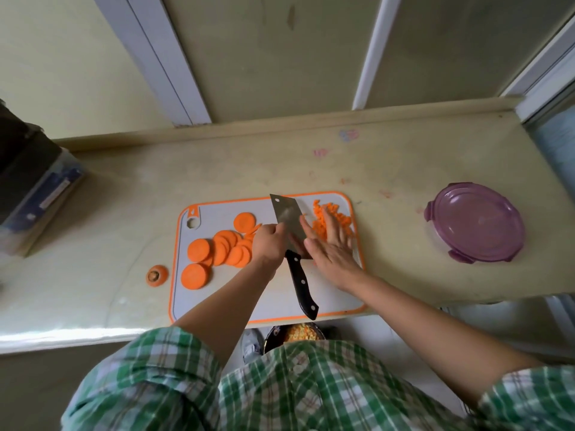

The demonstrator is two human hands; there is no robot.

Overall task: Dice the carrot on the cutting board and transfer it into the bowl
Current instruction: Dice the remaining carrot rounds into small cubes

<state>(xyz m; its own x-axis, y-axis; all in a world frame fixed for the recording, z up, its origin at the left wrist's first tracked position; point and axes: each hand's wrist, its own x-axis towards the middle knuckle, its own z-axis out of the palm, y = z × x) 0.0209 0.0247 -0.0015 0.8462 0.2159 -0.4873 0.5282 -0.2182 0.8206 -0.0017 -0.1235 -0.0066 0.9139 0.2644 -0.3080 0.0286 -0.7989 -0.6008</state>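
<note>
Head view, diced carrot (334, 216) under right hand (331, 248)

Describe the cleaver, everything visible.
The cleaver has a broad rectangular steel blade with holes near its far corner and a black riveted handle pointing toward the person. It rests on the cutting board. The left hand grips the blade's base; the open right hand touches its right side, beside diced carrot.

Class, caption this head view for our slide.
Left hand holds cleaver; flat right hand rests on diced carrot on cutting board.
</note>
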